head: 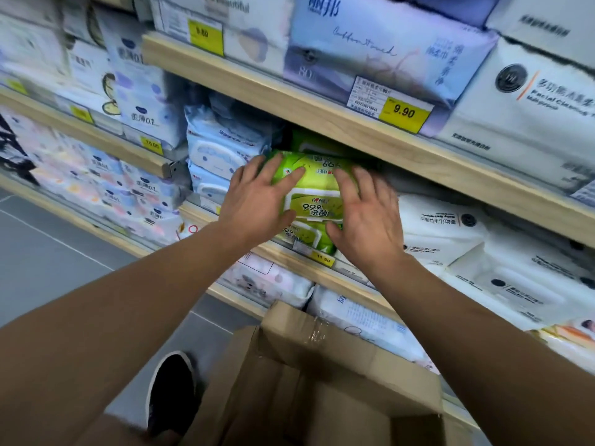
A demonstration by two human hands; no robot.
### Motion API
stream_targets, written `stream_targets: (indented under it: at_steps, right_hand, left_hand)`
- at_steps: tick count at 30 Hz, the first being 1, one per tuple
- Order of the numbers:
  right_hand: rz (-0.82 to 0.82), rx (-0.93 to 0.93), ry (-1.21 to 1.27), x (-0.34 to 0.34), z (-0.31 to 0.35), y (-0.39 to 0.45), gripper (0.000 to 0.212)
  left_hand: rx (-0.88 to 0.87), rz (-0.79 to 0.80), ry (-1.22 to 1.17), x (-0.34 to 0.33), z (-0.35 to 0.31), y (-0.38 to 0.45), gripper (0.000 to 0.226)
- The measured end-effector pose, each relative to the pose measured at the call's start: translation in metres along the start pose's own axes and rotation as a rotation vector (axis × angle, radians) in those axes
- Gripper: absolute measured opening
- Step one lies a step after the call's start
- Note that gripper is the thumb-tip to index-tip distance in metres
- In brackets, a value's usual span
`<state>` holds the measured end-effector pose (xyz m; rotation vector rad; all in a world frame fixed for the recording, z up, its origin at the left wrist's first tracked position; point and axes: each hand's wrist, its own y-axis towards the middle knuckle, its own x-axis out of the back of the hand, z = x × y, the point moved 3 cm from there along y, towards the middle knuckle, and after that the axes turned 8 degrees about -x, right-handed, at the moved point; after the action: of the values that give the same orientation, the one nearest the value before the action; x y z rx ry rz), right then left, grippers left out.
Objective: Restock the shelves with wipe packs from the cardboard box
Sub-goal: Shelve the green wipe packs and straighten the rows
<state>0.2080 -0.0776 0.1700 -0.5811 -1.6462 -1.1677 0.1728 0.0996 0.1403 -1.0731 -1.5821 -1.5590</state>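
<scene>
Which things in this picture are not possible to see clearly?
- Inside of the cardboard box, head view: hidden by its flaps and the bottom edge.
- Green wipe packs: partly covered by left hand and right hand.
- Price tag under them: too small.
- Left shelves: blurred.

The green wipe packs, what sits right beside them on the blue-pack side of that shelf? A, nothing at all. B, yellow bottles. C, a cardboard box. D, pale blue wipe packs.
D: pale blue wipe packs stand stacked directly beside the green wipe packs, on the same shelf.
</scene>
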Motion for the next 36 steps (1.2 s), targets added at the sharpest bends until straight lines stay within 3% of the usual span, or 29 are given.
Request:
stream_targets:
  at_steps: [6,13,20,26,31,36]
  right_hand:
    - [0.130,-0.064,-0.118,-0.014,0.003,0.025,0.081]
    - [0.053,-0.029,-0.129,-0.015,0.016,0.032,0.064]
    - [0.068,-0.058,-0.110,-0.023,0.012,0.041,0.062]
    - [0.025,-0.094,-0.091,-0.025,0.023,0.048,0.054]
    - [-0.068,-0.076,-0.069,-0.021,0.031,0.047,0.042]
    - [-0.044,-0.073,-0.029,-0.020,0.035,0.048,0.040]
  left_hand:
    - [-0.029,-0.094,0.007,-0.012,0.013,0.006,0.065]
    - [-0.036,-0.095,-0.037,-0.016,0.043,0.032,0.056]
    - [0.116,-0.212,-0.276,-0.020,0.051,0.020,0.069]
    - [0.052,-0.197,-0.084,-0.023,0.056,0.031,0.059]
    - [0.061,-0.171,-0.060,-0.025,0.059,0.040,0.055]
    - [0.091,-0.155,-0.053,-0.026,0.064,0.044,0.049]
